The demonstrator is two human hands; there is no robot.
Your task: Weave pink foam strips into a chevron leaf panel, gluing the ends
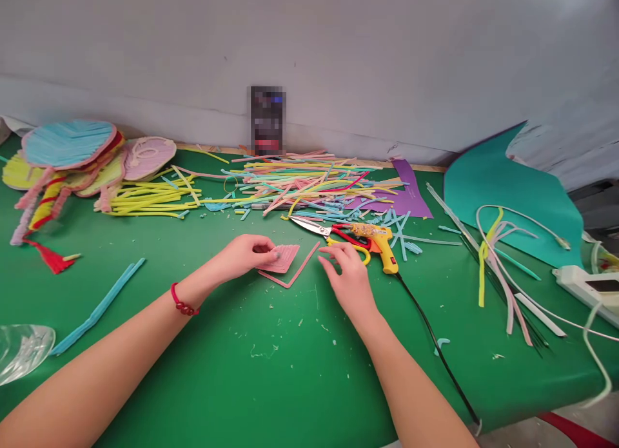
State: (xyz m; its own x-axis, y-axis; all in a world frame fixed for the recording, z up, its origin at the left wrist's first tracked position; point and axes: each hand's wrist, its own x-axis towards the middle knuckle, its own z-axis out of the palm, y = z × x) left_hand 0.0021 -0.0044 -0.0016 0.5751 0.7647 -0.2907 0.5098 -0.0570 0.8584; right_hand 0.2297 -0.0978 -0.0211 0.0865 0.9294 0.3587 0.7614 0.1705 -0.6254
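Observation:
My left hand (244,256) rests on the green table (271,358) with its fingers curled onto a small pink woven piece (286,254) made of strips, pressing it flat. A loose pink strip (294,277) bends around the piece's lower edge. My right hand (349,275) lies just to the right of it, fingers stretched out and holding nothing, the fingertips near the strip's upper end. Red-handled scissors (322,229) and a yellow glue gun (380,240) lie just beyond my right hand.
A heap of coloured strips (304,180) fills the table's back. Finished woven fans (72,151) are stacked far left, with yellow strips (149,200) beside them. Purple sheet (411,193), teal sheet (507,190), power strip (587,287) and the gun's black cord (435,335) lie right.

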